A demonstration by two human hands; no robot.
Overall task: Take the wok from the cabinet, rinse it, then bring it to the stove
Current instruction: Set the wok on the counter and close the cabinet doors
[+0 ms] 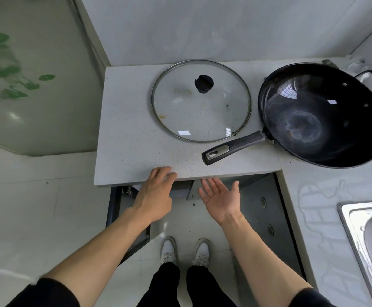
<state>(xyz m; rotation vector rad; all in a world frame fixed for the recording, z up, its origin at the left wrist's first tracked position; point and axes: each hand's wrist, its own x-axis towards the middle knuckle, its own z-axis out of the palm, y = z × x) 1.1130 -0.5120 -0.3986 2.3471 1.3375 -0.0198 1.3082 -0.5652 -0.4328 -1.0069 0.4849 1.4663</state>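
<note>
A black wok [322,116] with a long dark handle [231,148] and a small loop handle sits upright on the pale speckled countertop [127,138], at the right. A glass lid [200,100] with a black knob lies flat to its left. My left hand [156,193] reaches forward with relaxed fingers touching the counter's front edge and holds nothing. My right hand [220,196] is held palm up, fingers spread, below the counter edge in front of the cabinet and is empty. Both cabinet doors [267,209] under the counter stand open.
A steel sink [366,238] is at the lower right, with water puddles on the counter beside it. A glass door with green leaf patterns [14,69] stands at the left. My white shoes are on the pale tiled floor between the open doors.
</note>
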